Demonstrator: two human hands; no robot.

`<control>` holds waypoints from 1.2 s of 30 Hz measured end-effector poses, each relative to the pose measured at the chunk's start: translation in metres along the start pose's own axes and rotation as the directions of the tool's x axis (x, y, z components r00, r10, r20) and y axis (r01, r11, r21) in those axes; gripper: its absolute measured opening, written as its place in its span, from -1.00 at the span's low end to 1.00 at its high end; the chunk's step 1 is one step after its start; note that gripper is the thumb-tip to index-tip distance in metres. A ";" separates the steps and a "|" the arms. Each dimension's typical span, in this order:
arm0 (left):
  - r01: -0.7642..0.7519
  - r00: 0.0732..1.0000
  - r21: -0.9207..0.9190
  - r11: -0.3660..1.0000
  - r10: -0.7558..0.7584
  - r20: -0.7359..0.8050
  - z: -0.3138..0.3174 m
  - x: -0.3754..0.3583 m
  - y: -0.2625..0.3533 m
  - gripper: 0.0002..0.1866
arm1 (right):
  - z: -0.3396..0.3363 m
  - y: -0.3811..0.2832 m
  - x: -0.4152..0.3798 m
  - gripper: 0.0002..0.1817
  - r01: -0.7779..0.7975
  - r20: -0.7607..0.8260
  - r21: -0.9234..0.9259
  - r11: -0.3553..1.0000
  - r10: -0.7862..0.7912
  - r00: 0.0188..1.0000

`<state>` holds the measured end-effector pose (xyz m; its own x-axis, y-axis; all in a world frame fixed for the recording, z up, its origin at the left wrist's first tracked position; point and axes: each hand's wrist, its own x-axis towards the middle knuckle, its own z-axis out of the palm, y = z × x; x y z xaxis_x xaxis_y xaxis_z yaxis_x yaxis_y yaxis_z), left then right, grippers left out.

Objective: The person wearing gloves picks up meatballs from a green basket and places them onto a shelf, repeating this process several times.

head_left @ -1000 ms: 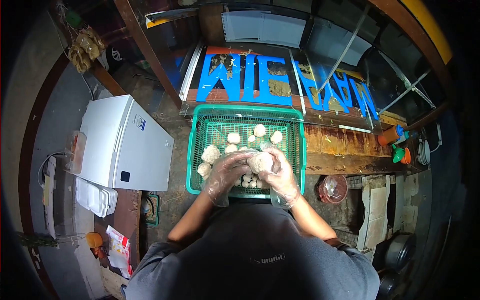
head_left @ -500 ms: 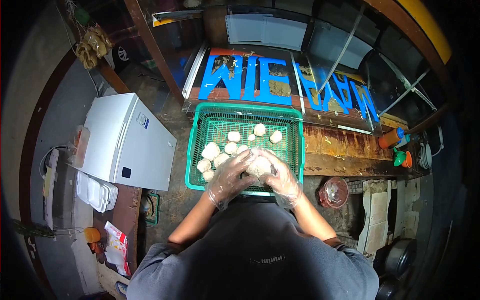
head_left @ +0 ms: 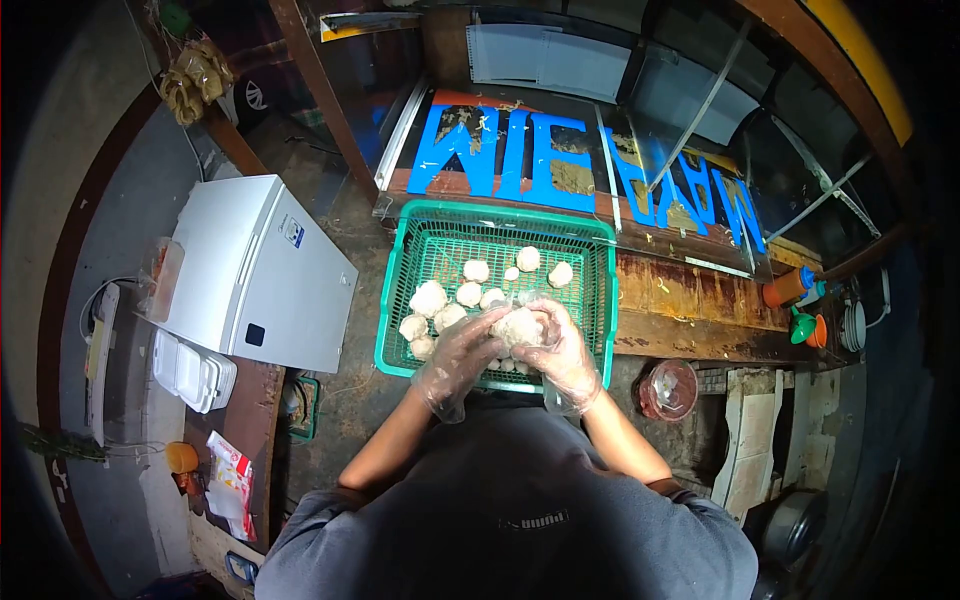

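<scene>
My left hand [head_left: 455, 362] and my right hand [head_left: 562, 358], both in clear plastic gloves, hold one pale, lumpy meatball [head_left: 518, 328] between them. They are above the near side of a green plastic basket [head_left: 383, 300]. Fingers of both hands curve around the ball's sides and hide part of it. Several similar whitish balls lie in the basket, among them a large one [head_left: 428, 298] at the left and another [head_left: 528, 259] toward the back. Smaller balls [head_left: 508, 366] show below my hands at the near edge.
A white freezer [head_left: 290, 270] stands on the left, with foam boxes [head_left: 195, 378] near it. Behind the basket is a glass case with blue lettering [head_left: 545, 155]. A wooden bench [head_left: 690, 295] and a red tub [head_left: 668, 389] are on the right. Orange and green containers [head_left: 790, 287] stand farther right.
My fingers have shifted around the held ball, and the right hand has turned slightly over it. The whole view has moved a little; the balls in the basket look unchanged.
</scene>
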<state>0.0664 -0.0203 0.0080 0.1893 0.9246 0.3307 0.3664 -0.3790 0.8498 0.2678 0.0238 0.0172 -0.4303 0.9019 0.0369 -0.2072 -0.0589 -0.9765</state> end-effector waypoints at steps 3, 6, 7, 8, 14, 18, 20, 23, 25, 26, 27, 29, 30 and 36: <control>0.278 0.960 -0.338 0.899 -0.275 0.056 -0.008 0.003 0.009 -0.50 | 0.002 0.004 0.007 -0.28 0.040 -0.036 -0.132 0.990 -0.046 0.998; 0.216 0.974 -0.335 0.917 -0.228 0.005 -0.013 0.000 -0.006 -0.53 | 0.015 0.007 0.012 -0.28 0.082 -0.067 -0.231 0.970 -0.100 0.993; 0.197 0.976 -0.344 0.918 -0.215 -0.015 -0.015 0.000 -0.013 -0.54 | 0.021 0.004 0.015 -0.33 0.094 -0.086 -0.201 0.975 -0.113 0.990; 0.175 0.979 -0.354 0.919 -0.200 -0.036 -0.017 0.001 -0.019 -0.55 | 0.027 0.000 0.017 -0.38 0.110 -0.105 -0.173 0.979 -0.129 0.986; 0.131 0.990 -0.485 0.864 -0.141 0.016 -0.047 0.008 -0.029 -0.55 | 0.050 -0.018 0.030 -0.55 0.121 -0.034 -0.482 0.868 -0.156 0.987; 0.148 0.989 -0.554 0.819 -0.124 0.082 -0.064 0.014 -0.048 -0.53 | 0.063 -0.009 0.040 -0.53 0.115 -0.049 -0.497 0.860 -0.160 0.986; 0.042 0.998 -0.458 0.888 -0.015 0.062 -0.073 0.017 -0.054 -0.54 | 0.068 -0.003 0.045 -0.53 0.071 -0.085 -0.498 0.864 -0.129 0.988; 0.243 0.968 -0.609 0.755 -0.153 0.196 -0.090 0.024 -0.044 -0.52 | 0.074 0.011 0.050 -0.50 -0.005 -0.159 -0.424 0.906 -0.069 0.985; 0.338 0.939 -0.632 0.697 -0.202 0.279 -0.101 0.031 -0.045 -0.49 | 0.079 0.018 0.053 -0.47 -0.027 -0.199 -0.350 0.936 -0.046 0.979; 0.335 0.939 -0.633 0.697 -0.192 0.286 -0.102 0.033 -0.051 -0.49 | 0.080 0.020 0.053 -0.42 0.017 -0.184 -0.344 0.939 -0.086 0.979; 0.326 0.943 -0.709 0.626 -0.167 0.287 -0.103 0.034 -0.054 -0.52 | 0.081 0.021 0.054 -0.36 0.062 -0.170 -0.338 0.939 -0.125 0.977; 0.359 0.933 -0.814 0.457 -0.153 0.325 -0.108 0.034 -0.061 -0.52 | 0.081 0.025 0.055 -0.32 0.051 -0.166 -0.315 0.948 -0.108 0.980; 0.362 0.931 -0.813 0.457 -0.143 0.335 -0.110 0.036 -0.065 -0.52 | 0.082 0.023 0.056 -0.27 0.043 -0.150 -0.291 0.956 -0.090 0.985; 0.485 0.868 -0.792 0.371 -0.099 0.486 -0.118 0.043 -0.076 -0.39 | 0.096 0.013 0.057 -0.21 -0.091 -0.256 -0.004 0.996 0.087 0.963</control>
<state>-0.0602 0.0531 0.0063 0.5709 0.8210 0.0036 -0.4931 0.3394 0.8010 0.1568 0.0334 0.0272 -0.2076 0.9727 -0.1035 -0.1639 -0.1389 -0.9767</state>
